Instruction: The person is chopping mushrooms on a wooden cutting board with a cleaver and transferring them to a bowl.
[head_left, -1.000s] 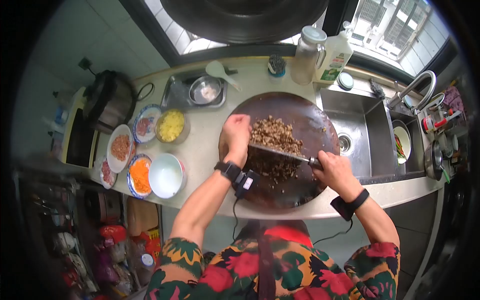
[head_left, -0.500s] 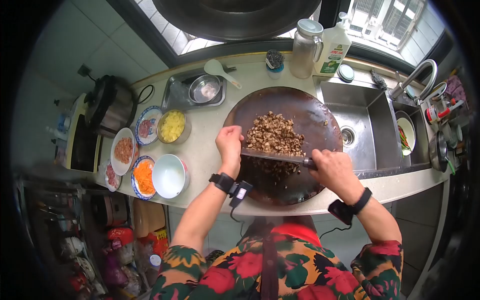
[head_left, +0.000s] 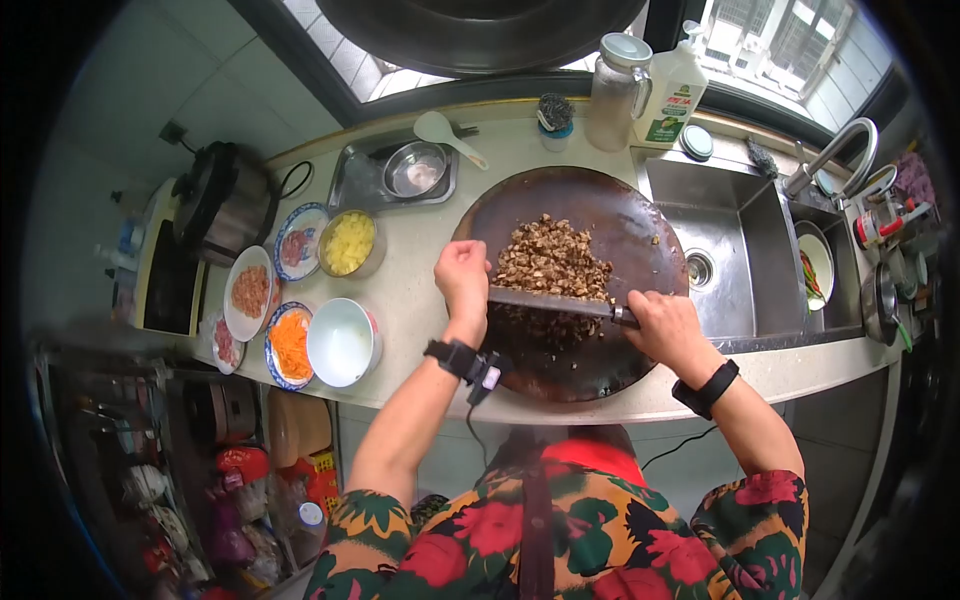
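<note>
Head view: my right hand is gripping the knife, which is pointing leftward toward my curled left hand, grip unclear; chopped pieces are lying between my hands, mostly beyond the knife.

My view cuts the dark round pan at top; the grey steel blade covers some brown chopped pieces.

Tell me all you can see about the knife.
The knife has a grey, metallic-looking blade, seen nearly edge-on, and a dark handle gripped by the right hand. It runs crosswise over the round board, far end toward the left, with chopped brown bits on both sides. The left hand is at that end; whether it touches the blade is unclear.
</note>
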